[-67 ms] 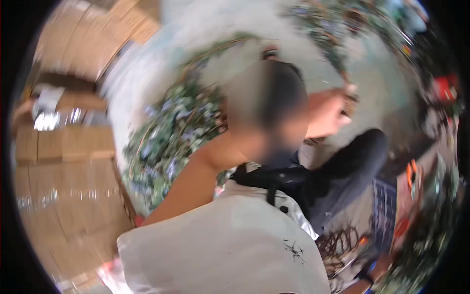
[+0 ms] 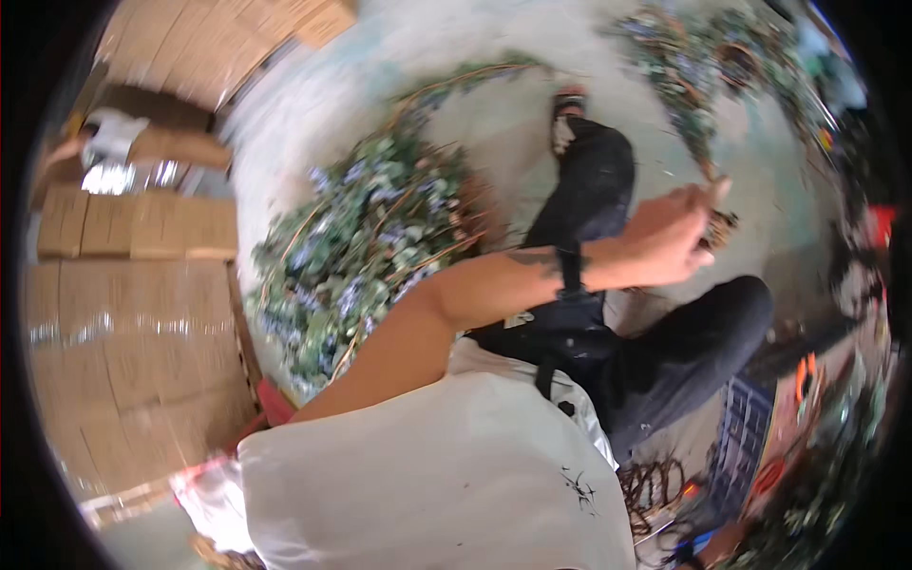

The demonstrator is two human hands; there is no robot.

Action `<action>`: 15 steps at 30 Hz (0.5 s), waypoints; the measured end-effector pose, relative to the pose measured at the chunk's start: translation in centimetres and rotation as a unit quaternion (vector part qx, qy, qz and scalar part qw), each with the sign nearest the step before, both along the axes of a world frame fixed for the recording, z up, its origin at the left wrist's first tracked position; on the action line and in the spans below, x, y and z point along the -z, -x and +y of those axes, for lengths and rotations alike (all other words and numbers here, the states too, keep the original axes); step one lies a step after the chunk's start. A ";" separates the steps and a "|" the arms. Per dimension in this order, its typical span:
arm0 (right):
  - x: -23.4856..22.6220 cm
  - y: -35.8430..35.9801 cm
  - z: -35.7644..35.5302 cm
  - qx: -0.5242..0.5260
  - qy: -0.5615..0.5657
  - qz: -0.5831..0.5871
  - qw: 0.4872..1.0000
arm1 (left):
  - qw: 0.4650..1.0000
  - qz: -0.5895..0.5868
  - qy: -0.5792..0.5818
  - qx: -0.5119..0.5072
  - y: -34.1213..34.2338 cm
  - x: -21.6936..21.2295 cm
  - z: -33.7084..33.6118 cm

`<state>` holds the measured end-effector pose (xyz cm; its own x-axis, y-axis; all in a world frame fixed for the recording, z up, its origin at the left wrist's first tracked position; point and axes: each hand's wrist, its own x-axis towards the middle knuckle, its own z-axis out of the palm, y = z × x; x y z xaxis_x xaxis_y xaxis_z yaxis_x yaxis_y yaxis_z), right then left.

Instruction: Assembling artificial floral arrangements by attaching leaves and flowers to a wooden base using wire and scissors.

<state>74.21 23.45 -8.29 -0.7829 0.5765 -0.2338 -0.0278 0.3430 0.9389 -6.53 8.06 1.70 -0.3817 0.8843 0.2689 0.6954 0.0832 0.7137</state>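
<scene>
My left arm reaches across to the right, over my dark trousers. At its end my left hand (image 2: 673,237) is curled, with a brown twiggy bundle (image 2: 723,228) between its fingers and thumb. The bare stem end of a leafy garland (image 2: 698,142) with small blue flowers comes down to its fingertips; whether it joins the bundle, I cannot tell. Low at the right edge, partly in shadow, is my right hand (image 2: 727,543), a dark band at its wrist. Its fingers are hidden beside dark green foliage (image 2: 807,513).
A large heap of blue-flowered garlands (image 2: 356,256) lies on the pale floor to the left. Stacked cardboard boxes (image 2: 142,323) line the left side. Near my right knee are a dark blue plastic crate (image 2: 736,437), brown coiled vines (image 2: 655,484) and an orange-handled tool (image 2: 806,377).
The view has shifted, so the scene sits farther right and slightly lower. My left hand keeps its place by the garland's stem end. The right hand has dropped closer to the lower edge.
</scene>
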 end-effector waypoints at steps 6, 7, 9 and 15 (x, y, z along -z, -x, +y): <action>-1.4 4.4 0.3 0.301 0.007 0.144 0.943 | 0.989 0.010 -0.130 -0.066 4.0 0.0 -9.9; -2.3 4.2 -1.2 0.363 0.002 0.163 0.918 | 0.986 0.044 -0.141 -0.078 5.4 0.8 -12.4; -3.0 4.3 -3.8 0.482 -0.005 0.209 0.851 | 0.980 0.044 -0.053 -0.184 8.2 2.9 -18.1; -9.6 18.3 -7.5 0.157 0.161 0.310 0.924 | 0.874 0.045 0.272 -0.400 22.0 15.6 -33.7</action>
<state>55.88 15.95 1.29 -0.6295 0.7770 0.0044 0.6297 0.5068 0.5887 -28.56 -25.60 -13.93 -0.9352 0.3508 -0.0477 0.3112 0.8789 0.3615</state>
